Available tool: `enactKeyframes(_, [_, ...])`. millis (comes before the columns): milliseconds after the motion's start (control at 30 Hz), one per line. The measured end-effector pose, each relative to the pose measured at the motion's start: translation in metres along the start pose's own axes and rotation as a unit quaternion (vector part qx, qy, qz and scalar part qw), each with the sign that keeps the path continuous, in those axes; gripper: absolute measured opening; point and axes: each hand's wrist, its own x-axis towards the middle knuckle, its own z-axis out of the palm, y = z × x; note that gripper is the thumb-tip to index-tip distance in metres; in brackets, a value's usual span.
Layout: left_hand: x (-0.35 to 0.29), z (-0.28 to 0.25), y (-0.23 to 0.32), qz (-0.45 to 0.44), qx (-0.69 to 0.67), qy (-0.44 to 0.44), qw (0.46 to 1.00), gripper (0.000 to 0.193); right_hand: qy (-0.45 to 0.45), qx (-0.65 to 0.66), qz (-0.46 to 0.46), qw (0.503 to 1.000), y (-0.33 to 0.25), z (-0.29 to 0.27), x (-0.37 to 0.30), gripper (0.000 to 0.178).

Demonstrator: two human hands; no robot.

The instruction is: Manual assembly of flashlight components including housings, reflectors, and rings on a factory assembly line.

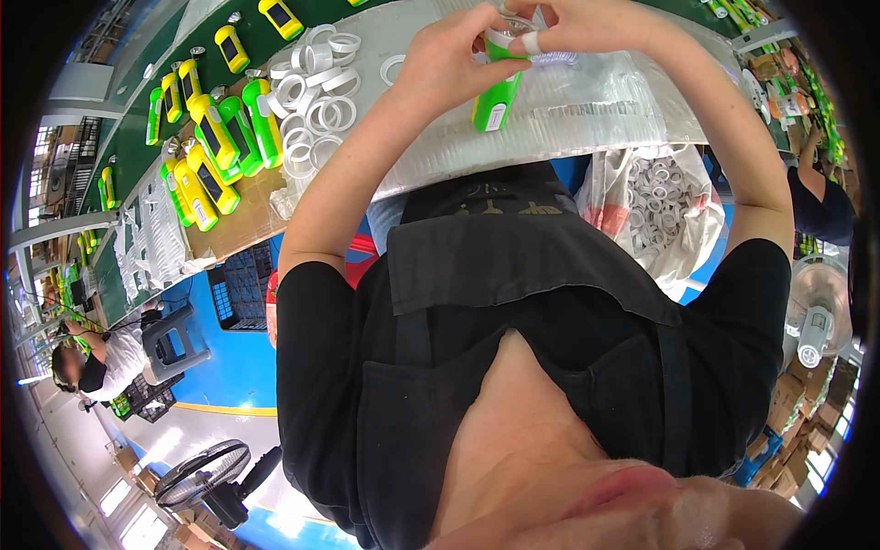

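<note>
A green flashlight with a clear, pale head is held upright over the far side of the work table. My left hand is closed around its upper body, thumb across the front. At the head end, the fingers of my right hand grip the rim; a white wrap covers one of its digits. Whether a loose ring sits on the rim is hidden by my fingers. White plastic rings lie heaped to the left of my left forearm, and a single ring lies apart beside my left hand.
Several yellow-and-green flashlights stand and lie at the left. Clear plastic sheeting covers the table. Below its edge hangs a white sack of rings. A fan, a grey stool and co-workers are farther off.
</note>
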Motion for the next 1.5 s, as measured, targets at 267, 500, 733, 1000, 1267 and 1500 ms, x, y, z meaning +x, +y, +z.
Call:
enactKeyframes(267, [-0.002, -0.002, 0.003, -0.022, 0.006, -0.028, 0.999, 0.037, 0.023, 0.134, -0.004, 0.991, 0.012, 0.004, 0.004, 0.058])
enactKeyframes(500, [-0.017, 0.010, -0.006, 0.052, 0.055, 0.033, 0.997, 0.040, -0.040, -0.016, -0.023, 0.999, -0.017, -0.002, -0.005, 0.044])
enactKeyframes(733, [-0.009, -0.001, 0.005, -0.020, 0.048, -0.034, 0.998, 0.038, 0.048, -0.040, 0.171, 0.983, -0.036, 0.015, -0.003, 0.053])
enactKeyframes(1000, [-0.017, 0.003, 0.000, 0.003, 0.025, 0.013, 1.000, 0.037, 0.127, 0.050, -0.126, 0.983, -0.011, 0.030, -0.004, 0.061])
enactKeyframes(1267, [-0.011, -0.002, 0.003, -0.016, 0.004, -0.007, 1.000, 0.038, 0.114, 0.054, -0.110, 0.986, 0.002, 0.025, -0.002, 0.061])
enactKeyframes(1500, [-0.011, 0.007, 0.009, -0.054, 0.075, 0.027, 0.995, 0.039, 0.187, -0.047, 0.094, 0.977, -0.008, 0.040, 0.004, 0.064])
